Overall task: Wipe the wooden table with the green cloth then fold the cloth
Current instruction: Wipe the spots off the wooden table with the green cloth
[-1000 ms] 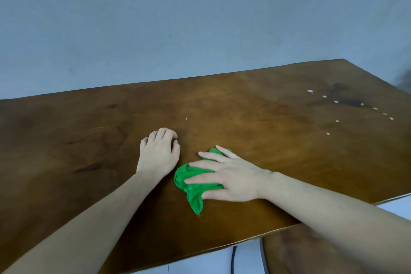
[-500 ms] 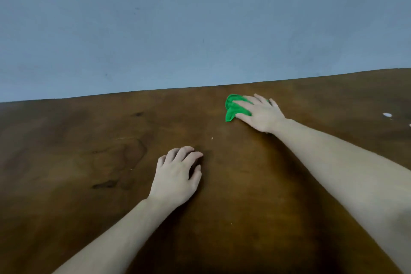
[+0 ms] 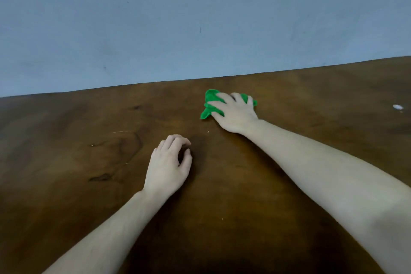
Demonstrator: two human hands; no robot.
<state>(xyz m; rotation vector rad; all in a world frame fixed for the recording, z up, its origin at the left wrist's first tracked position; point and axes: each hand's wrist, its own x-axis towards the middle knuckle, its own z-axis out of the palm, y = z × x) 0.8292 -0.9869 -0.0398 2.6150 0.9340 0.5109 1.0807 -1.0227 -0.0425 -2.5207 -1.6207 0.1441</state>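
Right hand (image 3: 235,113) sits upper center-right of frame, palm down on the green cloth (image 3: 210,104), fingers spread and only slightly bent, pressing the fabric flat against the wooden worktop (image 3: 66,151). No pinch visible; whether the thumb hooks under the cloth can't be told. Cloth is bunched, not folded, close to the far edge of the worktop, just below the blue-grey wall (image 3: 200,18). Most of it lies under the fingers; green shows left of the hand and a small bit pokes out at the right past the little finger. Long axis runs roughly left-right with a tilt: one tail points down-left toward lower left of frame, the lump on the upper left points toward the wall. Right forearm comes in from lower right corner, diagonal up-left.

Left hand (image 3: 169,167) at frame center, well apart from the cloth, resting on the worktop, fingers loosely curled under, holding nothing. Left forearm enters from bottom left.

White speck (image 3: 397,107) at right edge of the worktop, a few tiny pale crumbs mid-worktop. Dark knots in the wood grain at left.
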